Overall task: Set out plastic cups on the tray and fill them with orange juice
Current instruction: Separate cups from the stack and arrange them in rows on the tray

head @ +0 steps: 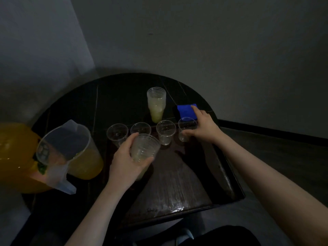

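A dark tray [229, 176] lies on a dark round table. Along its far edge stands a row of clear empty plastic cups [166, 132]. My right hand [204, 127] grips the rightmost cup [185, 129] of that row, which stands on the tray. My left hand [125, 159] holds a stack of nested cups [144, 150] above the tray's left part. A clear jug [71, 148] partly filled with orange juice stands left of the tray.
Another stack of nested cups [156, 103] stands on the table [113, 96] behind the tray. A blue cloth-like object [186, 110] lies at the back right. An orange container [12, 157] sits at the far left. Walls close in behind.
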